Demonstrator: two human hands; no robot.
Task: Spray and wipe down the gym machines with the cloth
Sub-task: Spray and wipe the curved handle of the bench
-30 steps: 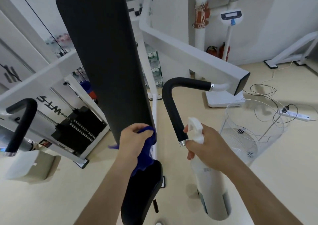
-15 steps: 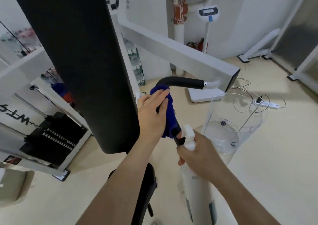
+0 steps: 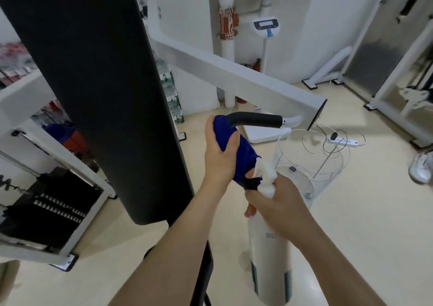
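Observation:
A white gym machine has a tall black back pad [image 3: 98, 90] on the left and a white arm [image 3: 234, 76] ending in a bent black foam handle [image 3: 255, 119]. My left hand [image 3: 220, 151] wraps a blue cloth [image 3: 239, 151] around the downward part of that handle. Just below and to the right, my right hand [image 3: 274, 202] grips the neck of a white spray bottle [image 3: 269, 254], whose nozzle sits close to the cloth.
A black weight stack [image 3: 46, 209] in a white frame stands at the left. A wire fan guard [image 3: 311, 165], loose cables and a power strip [image 3: 344, 141] lie on the beige floor to the right. A white shoe [image 3: 421, 167] shows at the right edge.
My left hand carried the cloth from the bottom of the back pad up onto the black handle and closed around it. The view has moved nearer to the machine.

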